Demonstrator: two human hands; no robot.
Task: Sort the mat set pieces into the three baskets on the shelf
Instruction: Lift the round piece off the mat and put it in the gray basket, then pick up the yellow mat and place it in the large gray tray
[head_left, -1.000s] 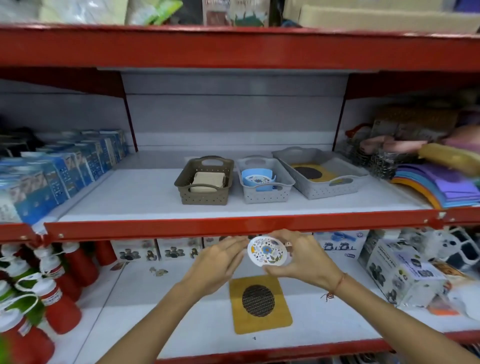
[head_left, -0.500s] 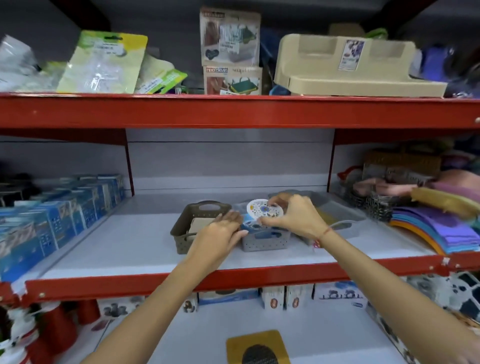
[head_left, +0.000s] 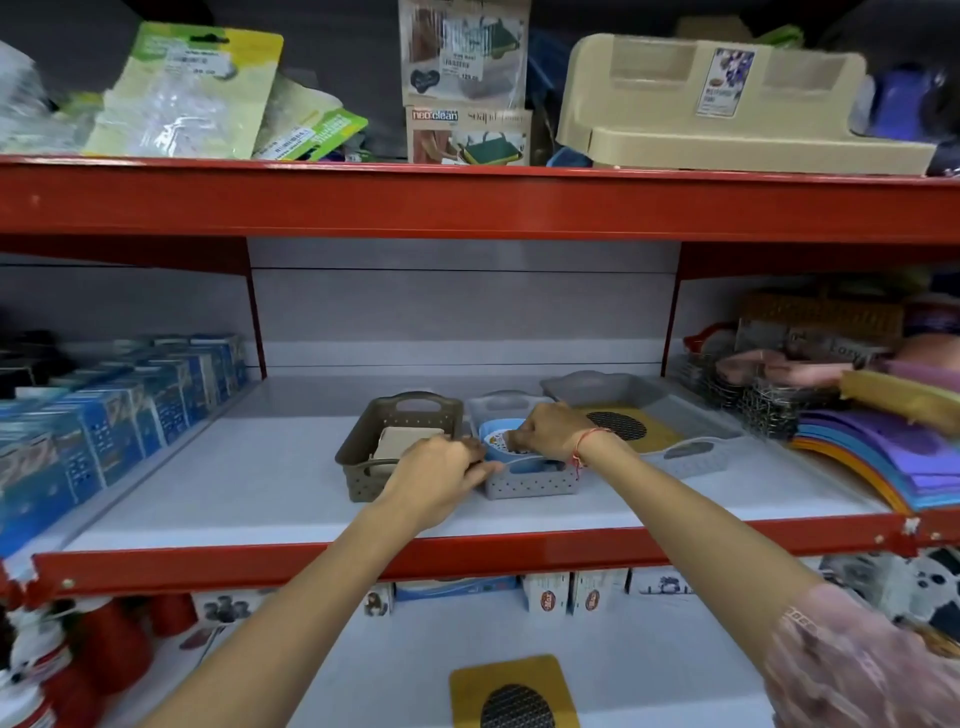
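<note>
Right hand (head_left: 545, 434) pinching round white mat (head_left: 497, 442) flat over middle basket (head_left: 530, 480), left hand (head_left: 441, 475) curled at its rim.

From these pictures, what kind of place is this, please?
Most likely a household goods shop: red metal shelving holds packaged items with price stickers, rows of identical blue boxes, and a labelled beige organiser.

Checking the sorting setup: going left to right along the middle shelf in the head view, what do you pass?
Blue boxes → brown basket → small grey basket → large grey basket → stacked coloured mats.
</note>
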